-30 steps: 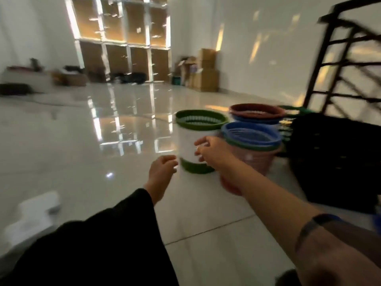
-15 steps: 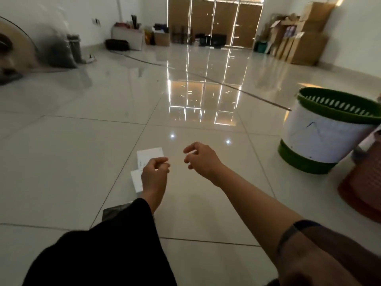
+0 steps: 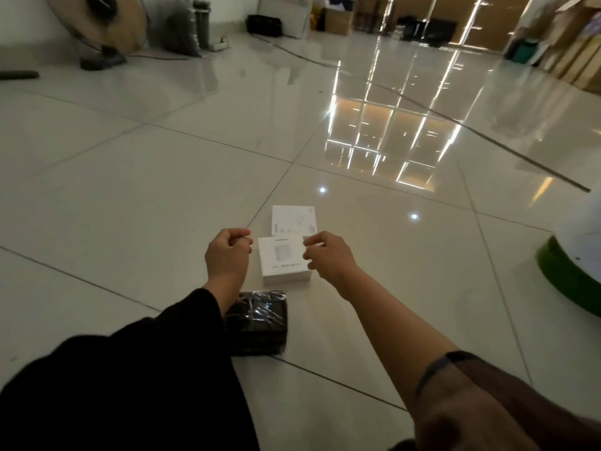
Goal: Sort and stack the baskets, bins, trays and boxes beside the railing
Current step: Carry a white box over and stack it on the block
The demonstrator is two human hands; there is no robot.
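- While the baskets filled the view a second ago, only the green-rimmed white plastic basket (image 3: 575,271) edges in now, well right of both hands, so boxes look next.
- Left hand (image 3: 227,255): its grip loosely curled, holding nothing.
- Right hand (image 3: 328,255): its grip loose, empty, above the near square white cardboard box (image 3: 283,262).
- Counted: two white boxes, the second (image 3: 294,219) just beyond; one black plastic-wrapped box (image 3: 257,320) nearer the person.
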